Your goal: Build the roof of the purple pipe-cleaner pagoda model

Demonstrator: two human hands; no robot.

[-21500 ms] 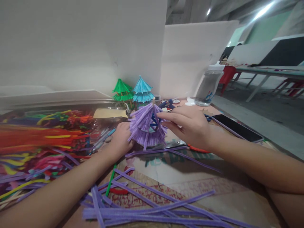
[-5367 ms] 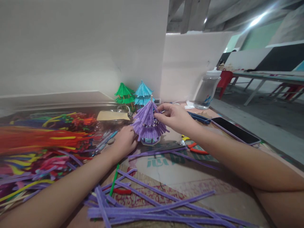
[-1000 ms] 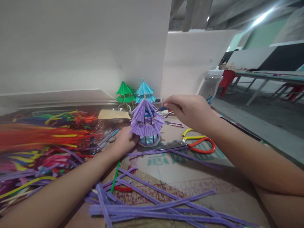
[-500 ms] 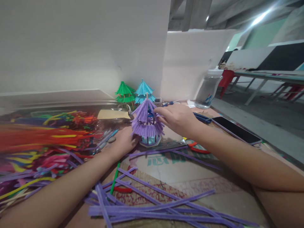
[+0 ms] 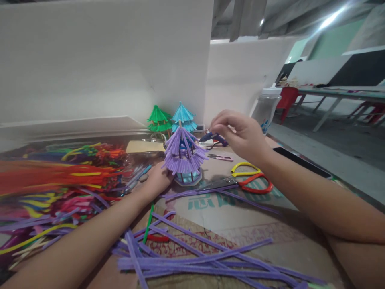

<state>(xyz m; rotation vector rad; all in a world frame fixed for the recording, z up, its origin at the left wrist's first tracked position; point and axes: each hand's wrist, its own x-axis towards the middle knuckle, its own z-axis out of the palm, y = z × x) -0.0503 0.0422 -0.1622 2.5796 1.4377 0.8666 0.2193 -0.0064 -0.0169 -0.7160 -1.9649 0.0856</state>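
Note:
A small purple pipe-cleaner pavilion [image 5: 184, 160] with two tiers of roof stands upright on the table. My left hand [image 5: 159, 176] grips its lower left side, the fingertips hidden behind it. Raised to the right of the roof and apart from it is my right hand [image 5: 240, 130]. Its fingers are curled, with thumb and forefinger close together; anything between them is too small to make out. Scissors [image 5: 255, 184] with one yellow and one red handle lie right of the pavilion. Behind them are a pink-handled cutter [image 5: 221, 157] and a blue glue gun [image 5: 221, 139].
Purple pipe cleaners [image 5: 204, 263] lie across the cardboard [image 5: 240, 212] in front. Bundles of coloured pipe cleaners [image 5: 60, 174] fill the left side. A green pavilion [image 5: 158, 118] and a light blue one [image 5: 182, 114] stand behind. At right are a phone [image 5: 300, 162] and a water bottle [image 5: 266, 106].
My right hand has drawn back from the purple roof, up and to the right, uncovering the glue gun and cutter. The pavilion's top has shifted slightly left; my left hand stays beside it.

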